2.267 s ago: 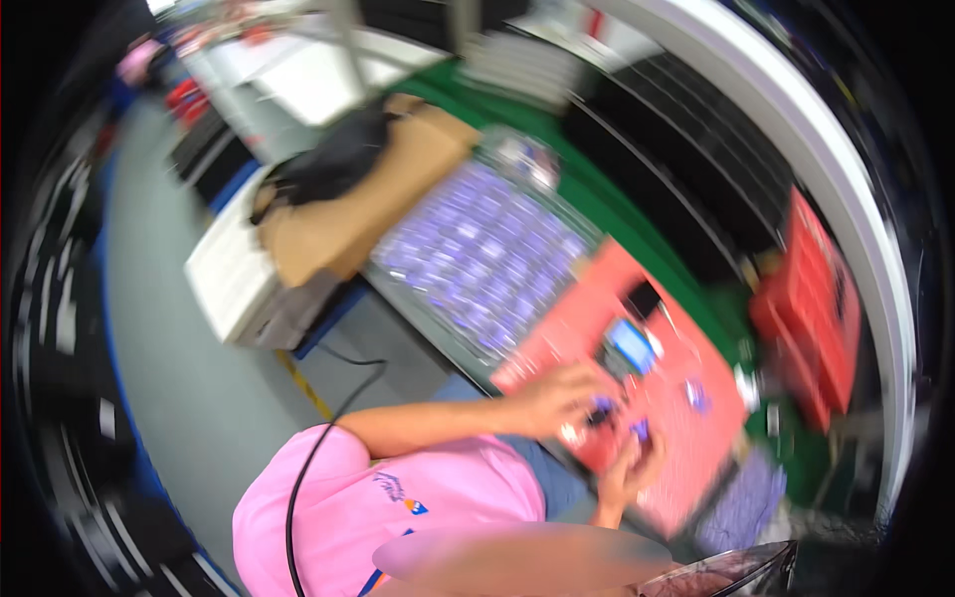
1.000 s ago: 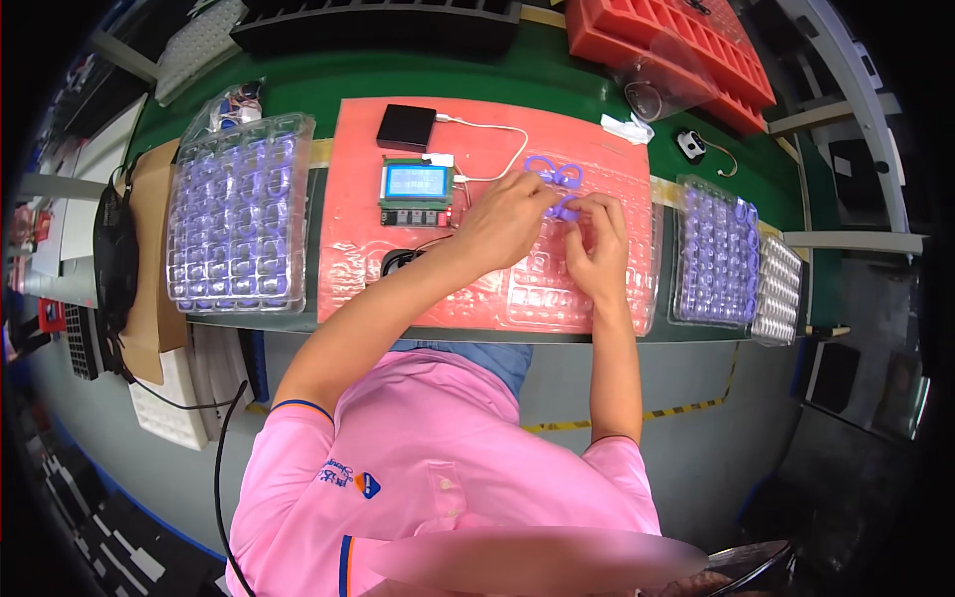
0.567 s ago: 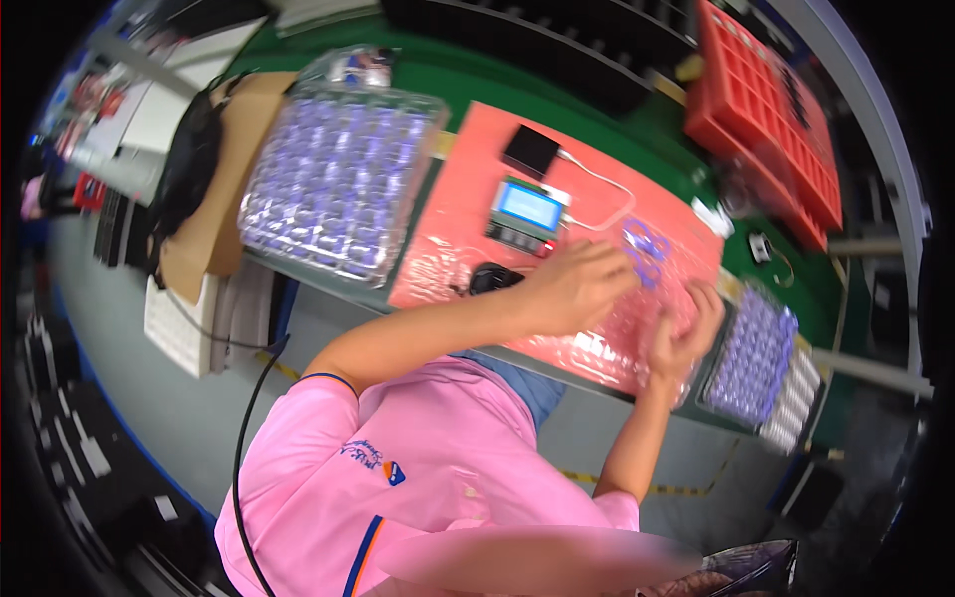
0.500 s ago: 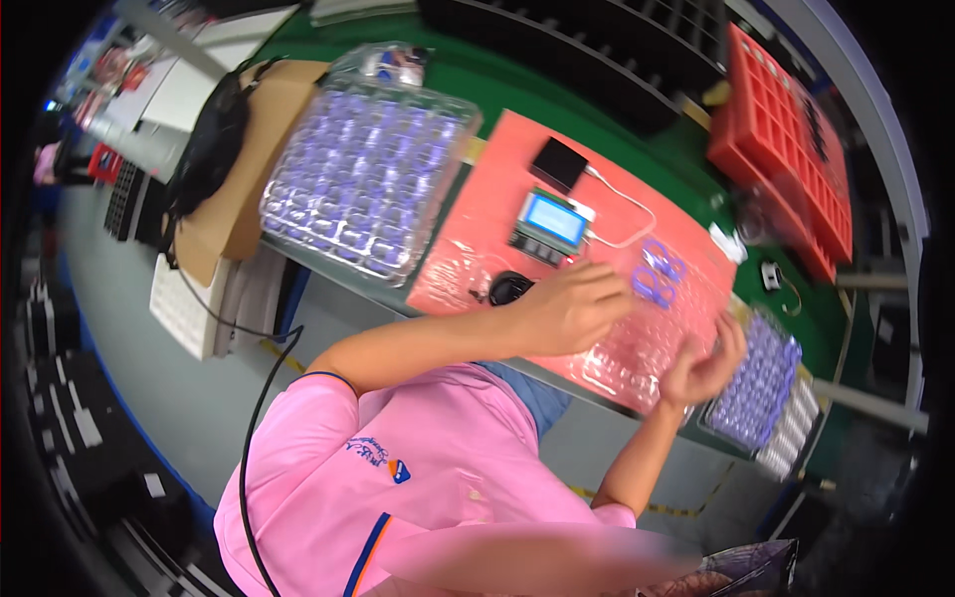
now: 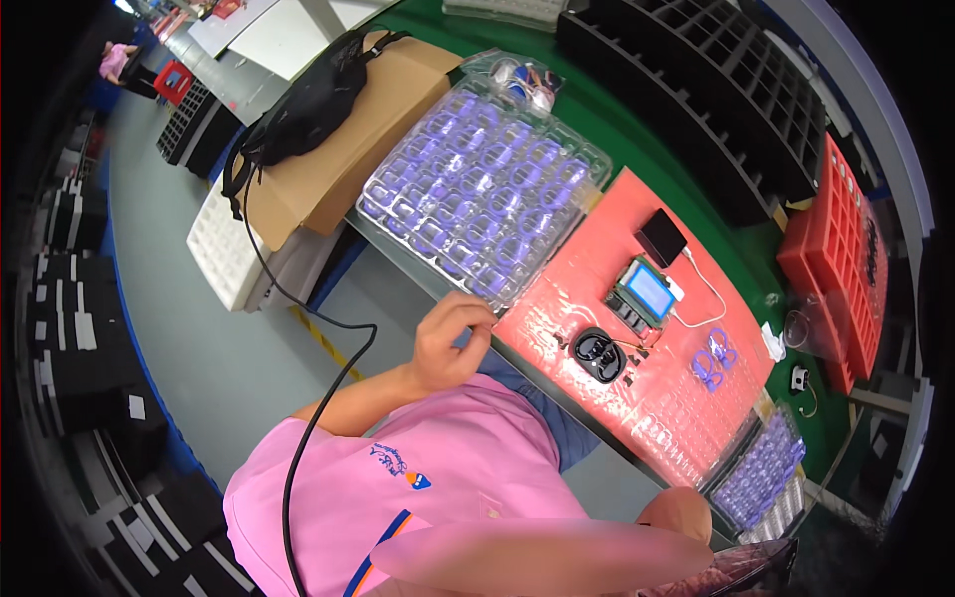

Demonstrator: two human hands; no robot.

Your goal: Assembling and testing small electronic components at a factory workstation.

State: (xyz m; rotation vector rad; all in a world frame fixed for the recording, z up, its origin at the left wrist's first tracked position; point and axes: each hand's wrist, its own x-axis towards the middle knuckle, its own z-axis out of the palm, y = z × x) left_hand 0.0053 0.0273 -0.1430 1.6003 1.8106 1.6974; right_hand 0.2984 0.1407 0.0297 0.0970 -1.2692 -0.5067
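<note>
My left hand (image 5: 450, 343) is at the front edge of the table, where the large clear tray (image 5: 370, 207) meets the pink mat (image 5: 537, 320). Its thumb and fingers curl together in a pinch; whatever may be between them is too small to make out. Purple loop-shaped parts (image 5: 512, 199) fill the tray's pockets. Of my right arm (image 5: 678, 513) only a rounded piece of skin shows low in the picture, and that hand is out of sight. On the mat lie an open black case (image 5: 599, 355), a circuit board with a lit blue screen (image 5: 649, 291) and purple loops (image 5: 713, 360).
A black box (image 5: 661, 237) with a white cable lies on the mat. A smaller tray of purple parts (image 5: 761, 468) stands at the right. Red divided bins (image 5: 841, 259) and black divided trays (image 5: 686, 90) line the back. A black bag (image 5: 313, 104) rests on cardboard at left.
My left hand has gone from above the mat to its left edge by the large tray. My right hand has left the mat and dropped from view. The whole view has shifted.
</note>
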